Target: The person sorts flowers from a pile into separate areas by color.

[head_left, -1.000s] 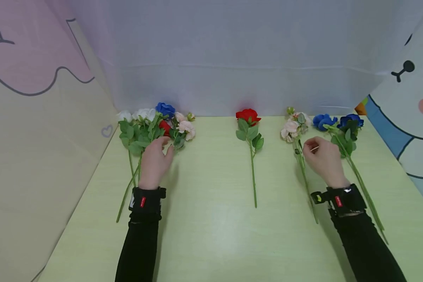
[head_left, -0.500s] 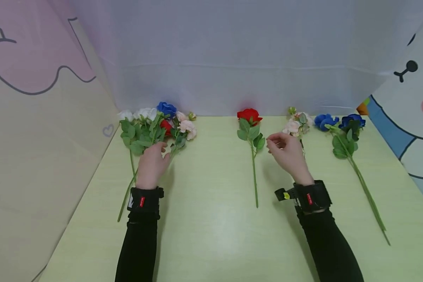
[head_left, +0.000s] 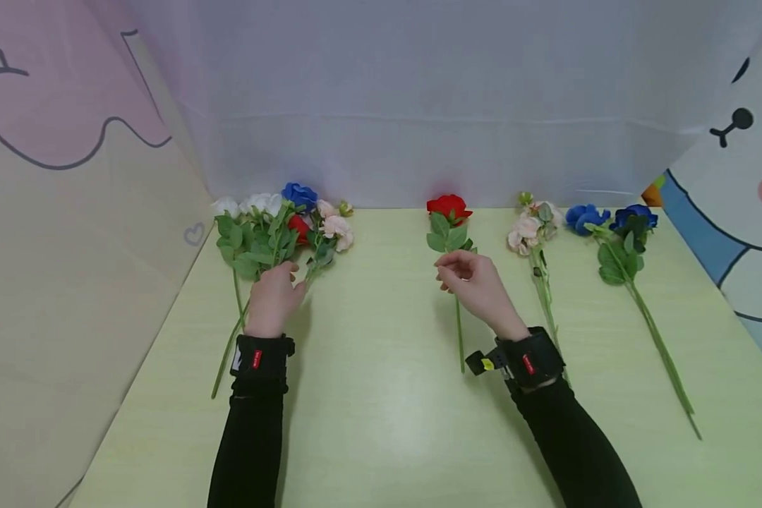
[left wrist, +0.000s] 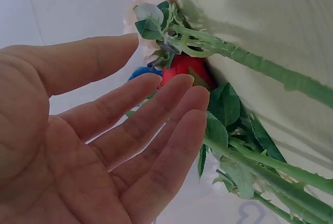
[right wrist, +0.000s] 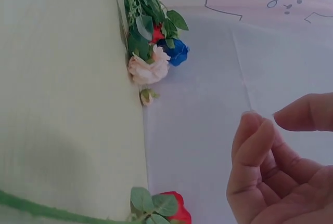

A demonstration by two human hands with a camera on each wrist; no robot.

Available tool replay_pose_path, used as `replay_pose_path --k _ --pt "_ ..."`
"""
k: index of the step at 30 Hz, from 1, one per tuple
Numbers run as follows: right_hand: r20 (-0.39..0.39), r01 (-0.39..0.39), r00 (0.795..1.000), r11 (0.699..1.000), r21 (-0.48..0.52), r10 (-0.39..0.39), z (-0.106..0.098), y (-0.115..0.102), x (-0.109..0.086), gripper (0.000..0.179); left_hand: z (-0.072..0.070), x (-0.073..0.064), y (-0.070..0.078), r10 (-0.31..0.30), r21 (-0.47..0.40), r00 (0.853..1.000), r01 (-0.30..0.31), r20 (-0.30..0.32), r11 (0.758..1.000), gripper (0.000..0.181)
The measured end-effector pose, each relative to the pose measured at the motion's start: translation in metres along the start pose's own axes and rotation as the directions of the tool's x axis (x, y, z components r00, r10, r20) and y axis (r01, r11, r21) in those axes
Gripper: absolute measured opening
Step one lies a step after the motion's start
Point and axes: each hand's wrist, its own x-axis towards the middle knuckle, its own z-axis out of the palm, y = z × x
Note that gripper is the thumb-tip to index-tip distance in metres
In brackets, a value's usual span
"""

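Observation:
My left hand [head_left: 271, 302] hovers over the bunch on the left, and the left wrist view shows its fingers nearly straight with nothing held. That bunch has white flowers [head_left: 263, 204], a blue flower [head_left: 300, 196], a red rose [left wrist: 187, 70] and pale pink flowers [head_left: 336, 229]. My right hand [head_left: 476, 286] is above the stem of a single red rose [head_left: 449, 207] lying in the middle, hiding part of its leaves and stem. Its fingers are loosely bent, and the right wrist view shows a gap between thumb and fingertips, apart from the stem.
Right of the single rose lie a pale pink flower stem [head_left: 525, 233] and blue flowers [head_left: 635, 217] with long stems on the pale table [head_left: 381, 423]. A white curtain [head_left: 381, 141] hangs along the back edge. Printed cloth flanks both sides.
My right hand has moved left from between the pink and blue flowers, past the pink stem, to above the single red rose's stem. My left hand has shifted slightly toward me.

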Motion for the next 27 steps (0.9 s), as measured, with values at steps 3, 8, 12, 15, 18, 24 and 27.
replay_pose_path --k 3,8,12,15,18,24,27 --pt "0.039 -0.013 0.999 0.998 0.065 0.011 0.007 -0.001 -0.001 0.018 0.000 0.002 -0.001 -0.013 0.015 0.999 0.013 0.035 1.000 0.037" --pt "0.085 -0.040 0.996 0.987 0.154 0.027 0.017 -0.006 -0.002 0.018 0.002 0.004 -0.003 -0.035 0.034 0.996 0.032 0.087 0.999 0.037" --pt "0.105 -0.046 0.994 0.984 0.174 0.028 0.023 -0.009 -0.004 0.018 0.004 0.005 -0.004 -0.057 0.035 0.988 0.053 0.142 0.998 0.038" --pt "0.110 -0.048 0.993 0.982 0.181 0.028 0.024 -0.009 -0.005 0.018 0.005 0.006 -0.005 -0.067 0.041 0.981 0.061 0.184 0.997 0.039" --pt "0.115 -0.052 0.993 0.981 0.186 0.031 0.025 -0.009 -0.005 0.017 0.005 0.007 -0.007 -0.077 0.049 0.972 0.067 0.221 0.997 0.039" --pt "0.130 -0.048 0.991 0.980 0.192 0.023 0.027 -0.008 -0.006 0.017 0.007 0.008 -0.007 -0.089 0.057 0.962 0.077 0.258 0.995 0.039" --pt "0.138 -0.049 0.990 0.980 0.192 0.022 0.028 -0.008 -0.006 0.017 0.007 0.007 -0.006 -0.085 0.056 0.961 0.072 0.264 0.996 0.038"
